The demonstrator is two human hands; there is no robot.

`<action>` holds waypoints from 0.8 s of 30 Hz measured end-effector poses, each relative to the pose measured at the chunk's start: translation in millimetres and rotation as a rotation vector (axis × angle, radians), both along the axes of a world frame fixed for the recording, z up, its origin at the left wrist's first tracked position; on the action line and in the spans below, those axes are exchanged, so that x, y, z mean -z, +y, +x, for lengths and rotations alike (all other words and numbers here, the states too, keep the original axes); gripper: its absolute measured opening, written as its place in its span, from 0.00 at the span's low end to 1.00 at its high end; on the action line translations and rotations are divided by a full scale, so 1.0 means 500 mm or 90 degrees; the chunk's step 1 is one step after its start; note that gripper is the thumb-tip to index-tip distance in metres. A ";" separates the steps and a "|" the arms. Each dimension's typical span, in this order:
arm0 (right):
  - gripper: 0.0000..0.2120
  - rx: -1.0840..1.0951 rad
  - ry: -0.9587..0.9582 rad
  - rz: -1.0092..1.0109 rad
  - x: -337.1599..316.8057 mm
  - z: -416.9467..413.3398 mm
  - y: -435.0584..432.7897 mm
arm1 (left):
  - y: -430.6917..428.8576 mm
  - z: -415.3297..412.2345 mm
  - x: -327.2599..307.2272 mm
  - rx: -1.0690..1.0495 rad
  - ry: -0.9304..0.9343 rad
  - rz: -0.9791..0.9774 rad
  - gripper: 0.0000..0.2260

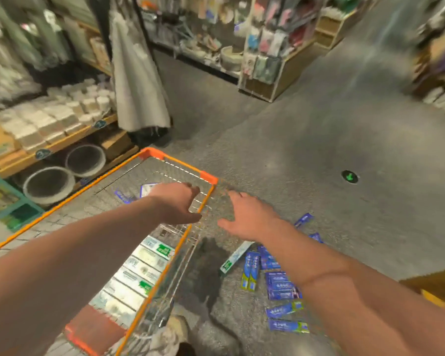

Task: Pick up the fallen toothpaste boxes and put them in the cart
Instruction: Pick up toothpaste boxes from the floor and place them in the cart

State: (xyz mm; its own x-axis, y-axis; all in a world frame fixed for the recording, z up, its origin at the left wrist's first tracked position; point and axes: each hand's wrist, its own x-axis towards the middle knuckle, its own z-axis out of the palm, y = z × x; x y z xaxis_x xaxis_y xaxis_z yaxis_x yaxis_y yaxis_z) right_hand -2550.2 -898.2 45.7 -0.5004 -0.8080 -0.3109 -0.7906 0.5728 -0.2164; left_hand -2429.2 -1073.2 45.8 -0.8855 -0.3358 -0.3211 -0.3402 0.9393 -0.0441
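My left hand (176,204) over the cart (183,165) rim and right hand (249,217) beside it both hang empty and loose-fingered; I'd pinch the toothpaste boxes (280,286) strewn on the floor (319,150) across their long sides, likely light, stiff, crushable cardboard.

Both bare arms outstretched, left hand (176,202) and right hand (249,217) empty, fingers (233,195) relaxed

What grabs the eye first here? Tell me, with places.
Two bare arms reach in from the bottom edge. The left hand is open at the right rim of the cart, and the right hand is open just outside it. The orange-rimmed wire cart fills the lower left, with white boxes in a row inside. Blue boxes lie scattered on the grey floor at lower right.
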 end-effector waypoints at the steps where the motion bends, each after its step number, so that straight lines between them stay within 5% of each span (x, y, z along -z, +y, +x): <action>1: 0.37 0.010 0.007 -0.010 -0.011 -0.009 0.049 | 0.046 -0.014 -0.013 0.005 0.001 0.002 0.34; 12: 0.34 0.127 0.007 -0.026 -0.010 -0.131 0.555 | 0.567 -0.187 -0.007 0.160 -0.019 0.039 0.30; 24: 0.31 0.270 -0.072 0.040 0.150 -0.339 0.797 | 0.771 -0.484 0.194 0.281 -0.087 0.096 0.27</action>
